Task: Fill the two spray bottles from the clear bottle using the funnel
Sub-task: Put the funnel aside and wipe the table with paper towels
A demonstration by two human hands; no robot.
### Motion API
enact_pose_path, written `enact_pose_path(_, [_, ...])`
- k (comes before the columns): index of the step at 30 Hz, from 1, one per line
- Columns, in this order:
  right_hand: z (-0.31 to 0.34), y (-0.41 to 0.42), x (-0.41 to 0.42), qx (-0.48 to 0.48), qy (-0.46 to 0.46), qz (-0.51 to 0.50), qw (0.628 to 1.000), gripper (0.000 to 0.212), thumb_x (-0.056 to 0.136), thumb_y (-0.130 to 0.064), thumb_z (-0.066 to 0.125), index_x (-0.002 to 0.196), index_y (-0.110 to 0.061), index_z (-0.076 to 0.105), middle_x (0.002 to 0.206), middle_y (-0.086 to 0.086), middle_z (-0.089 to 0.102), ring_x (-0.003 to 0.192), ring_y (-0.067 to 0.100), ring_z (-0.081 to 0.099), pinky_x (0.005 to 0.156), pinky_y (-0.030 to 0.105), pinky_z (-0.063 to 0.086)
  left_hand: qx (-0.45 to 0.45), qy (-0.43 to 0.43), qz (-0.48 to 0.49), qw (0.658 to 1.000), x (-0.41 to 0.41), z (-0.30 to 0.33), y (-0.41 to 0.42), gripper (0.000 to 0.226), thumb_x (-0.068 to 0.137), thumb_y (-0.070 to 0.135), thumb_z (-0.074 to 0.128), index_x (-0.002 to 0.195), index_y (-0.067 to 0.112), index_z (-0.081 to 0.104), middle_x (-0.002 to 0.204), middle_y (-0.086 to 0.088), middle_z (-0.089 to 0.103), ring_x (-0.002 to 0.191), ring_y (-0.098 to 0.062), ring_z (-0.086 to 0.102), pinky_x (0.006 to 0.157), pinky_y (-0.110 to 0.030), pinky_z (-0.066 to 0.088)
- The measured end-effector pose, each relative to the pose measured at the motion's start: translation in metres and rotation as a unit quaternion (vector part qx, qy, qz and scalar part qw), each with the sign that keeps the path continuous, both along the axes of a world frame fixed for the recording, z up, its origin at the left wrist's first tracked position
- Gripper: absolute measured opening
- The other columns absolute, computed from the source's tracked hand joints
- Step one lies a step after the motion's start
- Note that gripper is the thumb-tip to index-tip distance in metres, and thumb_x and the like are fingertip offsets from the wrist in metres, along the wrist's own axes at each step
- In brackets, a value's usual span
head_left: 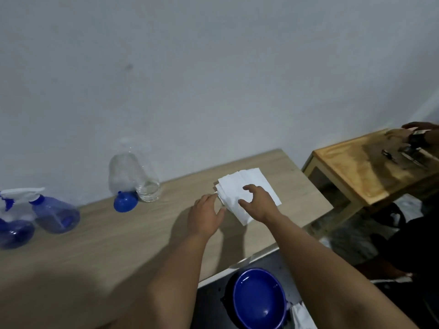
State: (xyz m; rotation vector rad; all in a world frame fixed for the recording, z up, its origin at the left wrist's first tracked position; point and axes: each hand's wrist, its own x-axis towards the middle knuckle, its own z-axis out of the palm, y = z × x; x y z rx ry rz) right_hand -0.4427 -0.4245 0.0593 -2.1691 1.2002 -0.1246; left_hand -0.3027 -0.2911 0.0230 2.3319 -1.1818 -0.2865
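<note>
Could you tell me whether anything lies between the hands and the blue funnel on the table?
Nothing visible does: bare table separates the left hand from the funnel; both hands rest at the white paper stack.

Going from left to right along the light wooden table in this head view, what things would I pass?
Two blue spray bottles → blue funnel → clear bottle → left hand → white paper towels under the right hand.
</note>
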Motion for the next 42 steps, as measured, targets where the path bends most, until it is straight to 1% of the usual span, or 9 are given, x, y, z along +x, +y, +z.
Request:
enact_pose_path(3, [-0.010, -0.030, -0.014, 0.004, 0.005, 0.018, 1.000, 0.056, 0.095, -0.040, 0.069, 0.145, -0.018, 0.055, 0.144, 0.007, 0.057, 0.132, 0.025, 0.056, 0.108, 0.037, 0.044, 0.014, 0.015, 0.002, 1.000, -0.024, -0.014, -0.032, 0.053, 0.089, 0.043, 0.061, 0.138, 0.023, 0.055, 0.140, 0.002, 0.056, 0.125, -0.022, 0.053, 0.100, -0.034, 0.041])
enact_pose_path(8, [-0.029, -0.067, -0.023, 0.000, 0.020, 0.052, 0.998, 0.057, 0.096, -0.046, 0.065, 0.143, -0.015, 0.060, 0.149, 0.003, 0.058, 0.138, 0.022, 0.053, 0.114, 0.033, 0.040, 0.035, 0.026, 0.047, 0.998, -0.040, -0.029, -0.070, 0.054, 0.093, 0.043, 0.058, 0.141, 0.019, 0.052, 0.144, 0.002, 0.054, 0.130, -0.021, 0.051, 0.104, -0.033, 0.038])
enact_pose_path(18, [-0.041, -0.105, -0.010, 0.010, -0.003, 0.082, 0.997, 0.048, 0.098, -0.044, 0.064, 0.138, -0.019, 0.065, 0.146, -0.001, 0.061, 0.135, 0.020, 0.056, 0.111, 0.032, 0.042, 0.093, -0.022, 0.092, 0.991, -0.033, -0.057, -0.110, 0.053, 0.090, 0.049, 0.059, 0.136, 0.023, 0.058, 0.137, 0.003, 0.057, 0.124, -0.022, 0.052, 0.105, -0.037, 0.042])
enact_pose_path(21, [-0.042, -0.110, -0.007, 0.008, -0.010, 0.088, 0.996, 0.045, 0.097, -0.043, 0.064, 0.136, -0.020, 0.066, 0.144, -0.002, 0.062, 0.132, 0.019, 0.057, 0.109, 0.032, 0.044, 0.120, -0.027, 0.125, 0.985, -0.034, -0.060, -0.115, 0.051, 0.092, 0.050, 0.056, 0.140, 0.031, 0.052, 0.149, 0.004, 0.045, 0.135, -0.023, 0.041, 0.109, -0.042, 0.036])
enact_pose_path(24, [-0.043, -0.113, -0.005, 0.011, -0.017, 0.087, 0.996, 0.043, 0.097, -0.042, 0.064, 0.134, -0.021, 0.067, 0.143, -0.003, 0.063, 0.129, 0.018, 0.059, 0.107, 0.033, 0.045, 0.147, -0.042, 0.143, 0.978, -0.036, -0.064, -0.116, 0.052, 0.093, 0.058, 0.047, 0.143, 0.043, 0.042, 0.158, 0.004, 0.031, 0.145, -0.024, 0.026, 0.108, -0.049, 0.035])
enact_pose_path(28, [-0.045, -0.113, -0.004, 0.016, -0.021, 0.090, 0.996, 0.043, 0.098, -0.041, 0.064, 0.135, -0.020, 0.066, 0.143, -0.002, 0.063, 0.129, 0.018, 0.059, 0.105, 0.030, 0.043, 0.178, -0.068, 0.140, 0.972, -0.036, -0.076, -0.116, 0.059, 0.094, 0.061, 0.041, 0.147, 0.038, 0.037, 0.161, 0.004, 0.026, 0.149, -0.028, 0.017, 0.109, -0.052, 0.029])
enact_pose_path(34, [-0.051, -0.114, -0.003, 0.021, -0.025, 0.083, 0.996, 0.042, 0.098, -0.041, 0.065, 0.133, -0.019, 0.067, 0.142, -0.002, 0.064, 0.130, 0.018, 0.058, 0.106, 0.029, 0.042, 0.164, -0.054, 0.192, 0.966, -0.031, -0.084, -0.118, 0.065, 0.090, 0.062, 0.047, 0.143, 0.024, 0.047, 0.158, 0.004, 0.031, 0.149, -0.028, 0.019, 0.110, -0.051, 0.029])
enact_pose_path(39, [-0.057, -0.113, -0.006, 0.021, -0.027, 0.077, 0.996, 0.041, 0.097, -0.042, 0.066, 0.132, -0.020, 0.068, 0.141, -0.003, 0.064, 0.130, 0.017, 0.059, 0.106, 0.028, 0.043, 0.114, -0.023, 0.217, 0.969, -0.030, -0.084, -0.121, 0.049, 0.087, 0.060, 0.057, 0.127, 0.032, 0.061, 0.149, 0.007, 0.042, 0.145, -0.025, 0.023, 0.109, -0.052, 0.029])
enact_pose_path(42, [-0.059, -0.113, -0.008, 0.019, -0.024, 0.076, 0.997, 0.041, 0.097, -0.042, 0.066, 0.132, -0.020, 0.068, 0.141, -0.002, 0.064, 0.129, 0.018, 0.059, 0.107, 0.030, 0.044, 0.081, -0.005, 0.248, 0.965, -0.029, -0.079, -0.124, 0.036, 0.085, 0.053, 0.064, 0.116, 0.037, 0.066, 0.138, 0.011, 0.049, 0.137, -0.021, 0.031, 0.105, -0.050, 0.032])
